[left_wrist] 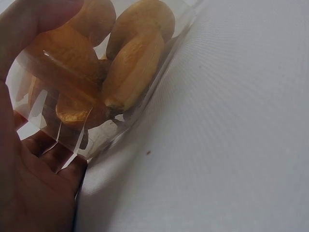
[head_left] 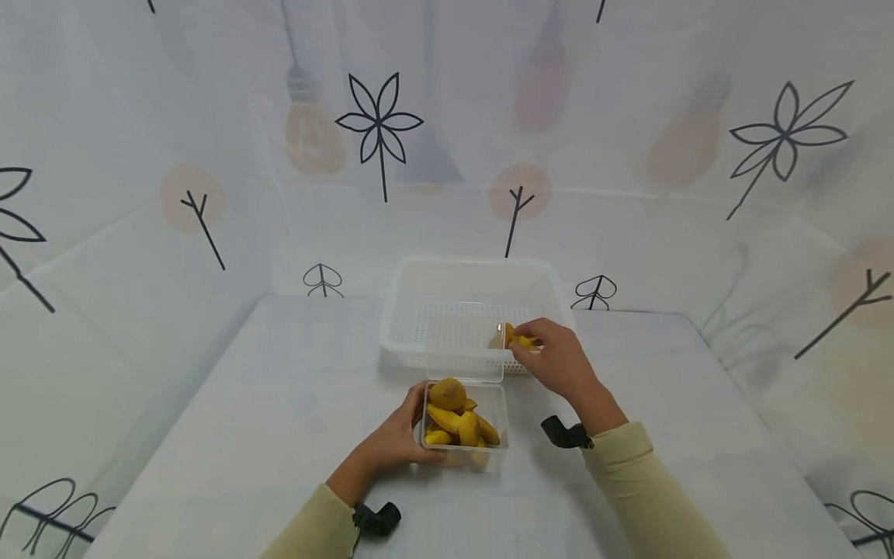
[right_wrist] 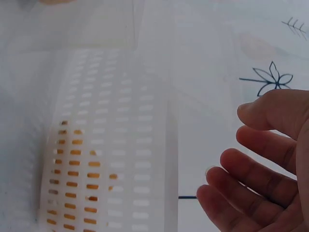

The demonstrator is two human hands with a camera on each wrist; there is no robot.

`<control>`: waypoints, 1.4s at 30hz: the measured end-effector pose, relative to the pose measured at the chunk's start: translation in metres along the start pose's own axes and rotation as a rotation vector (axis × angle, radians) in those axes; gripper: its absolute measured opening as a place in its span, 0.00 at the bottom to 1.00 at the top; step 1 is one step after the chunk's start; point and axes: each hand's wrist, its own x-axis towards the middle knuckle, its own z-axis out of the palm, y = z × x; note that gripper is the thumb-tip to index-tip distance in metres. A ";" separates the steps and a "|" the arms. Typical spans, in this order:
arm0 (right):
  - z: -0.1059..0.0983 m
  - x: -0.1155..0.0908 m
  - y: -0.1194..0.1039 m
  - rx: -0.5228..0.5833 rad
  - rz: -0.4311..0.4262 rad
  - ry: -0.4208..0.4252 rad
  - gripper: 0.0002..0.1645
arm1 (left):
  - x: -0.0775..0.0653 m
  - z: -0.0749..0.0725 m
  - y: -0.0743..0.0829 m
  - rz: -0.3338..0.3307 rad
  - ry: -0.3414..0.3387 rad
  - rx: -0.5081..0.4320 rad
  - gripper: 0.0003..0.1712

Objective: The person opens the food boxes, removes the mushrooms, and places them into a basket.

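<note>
Near centre, clear box (head_left: 493, 463): it sits on the white table (head_left: 279, 404), heaped with yellow pieces (head_left: 444, 418), several banana-shaped, a rounder one on top toward the far left; its clear lid (head_left: 464, 368) stands raised on the far side
Left hand (head_left: 398, 436): I have thumb and fingers curled round the box's left side; the heap lies just to the right of this palm
Right hand (head_left: 559, 361): to the far right of the box, at the basket's near right part; I see the fingers loosely bent, slightly apart, gripping nothing; whether they touch the lid I cannot tell
Far centre, white basket (head_left: 400, 314): beyond the box; more yellow fruit (head_left: 509, 335) inside, beside the right fingertips
</note>
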 end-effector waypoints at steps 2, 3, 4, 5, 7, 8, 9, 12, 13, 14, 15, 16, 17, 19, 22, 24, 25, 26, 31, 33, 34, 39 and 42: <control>0.001 -0.002 -0.005 0.006 -0.020 0.003 0.14 | 0.000 0.000 -0.001 -0.001 0.000 0.004 0.63; 0.001 -0.003 -0.007 0.006 -0.032 0.003 0.14 | 0.001 0.000 -0.001 -0.003 0.000 0.004 0.63; 0.002 -0.003 -0.009 0.006 -0.046 0.006 0.13 | 0.001 0.000 -0.001 -0.004 0.001 0.003 0.63; 0.003 -0.004 -0.010 0.005 -0.059 0.007 0.13 | 0.001 0.000 -0.001 -0.004 0.001 0.004 0.63; 0.005 -0.005 -0.014 0.002 -0.081 0.010 0.12 | 0.001 0.000 -0.001 -0.001 0.001 0.005 0.63; 0.007 -0.006 -0.016 0.000 -0.092 0.012 0.12 | 0.001 0.000 -0.001 -0.001 0.001 0.006 0.63; 0.007 -0.006 -0.018 0.003 -0.102 0.016 0.12 | 0.001 0.000 -0.001 0.000 0.001 0.006 0.63; 0.010 -0.008 -0.024 0.000 -0.129 0.016 0.12 | 0.001 0.000 -0.002 0.013 0.007 0.007 0.63; 0.011 -0.008 -0.026 -0.004 -0.141 0.013 0.12 | 0.001 0.000 -0.002 0.018 0.009 0.006 0.63; 0.012 -0.008 -0.028 -0.005 -0.153 0.010 0.12 | 0.001 0.000 -0.002 0.019 0.012 0.004 0.63; 0.013 -0.009 -0.030 -0.007 -0.162 0.004 0.12 | 0.001 -0.001 -0.002 0.022 0.014 0.000 0.63; 0.014 -0.009 -0.032 -0.010 -0.176 -0.005 0.12 | 0.001 -0.001 -0.002 0.025 0.014 -0.003 0.62; 0.016 -0.009 -0.033 -0.007 -0.184 -0.017 0.12 | 0.001 -0.001 -0.002 0.027 0.014 -0.006 0.62; 0.018 -0.009 -0.036 -0.002 -0.187 -0.047 0.13 | 0.001 -0.001 -0.002 0.030 0.010 -0.010 0.62; 0.022 -0.010 -0.040 0.007 -0.182 -0.097 0.16 | 0.001 -0.001 -0.001 0.032 0.005 -0.012 0.62; 0.023 -0.011 -0.044 0.004 -0.166 -0.135 0.17 | 0.000 -0.001 0.000 0.033 0.002 -0.013 0.62; 0.024 -0.011 -0.046 0.000 -0.161 -0.153 0.18 | 0.000 -0.001 0.000 0.034 0.002 -0.014 0.61; 0.025 -0.011 -0.048 -0.004 -0.154 -0.174 0.18 | 0.000 -0.002 0.001 0.036 0.003 -0.015 0.61; 0.026 -0.012 -0.059 -0.048 -0.129 -0.304 0.22 | -0.001 -0.002 0.003 0.027 0.006 -0.012 0.60; 0.027 -0.011 -0.062 -0.061 -0.140 -0.354 0.23 | -0.001 -0.002 0.003 0.016 0.005 -0.014 0.60; 0.028 -0.011 -0.064 -0.066 -0.147 -0.376 0.24 | -0.001 -0.002 0.004 0.011 0.005 -0.016 0.60; 0.031 -0.010 -0.069 -0.090 -0.204 -0.480 0.26 | -0.001 -0.001 0.004 -0.012 0.013 -0.021 0.60; 0.032 -0.009 -0.073 -0.104 -0.233 -0.544 0.26 | -0.001 -0.002 0.004 -0.025 0.016 -0.017 0.60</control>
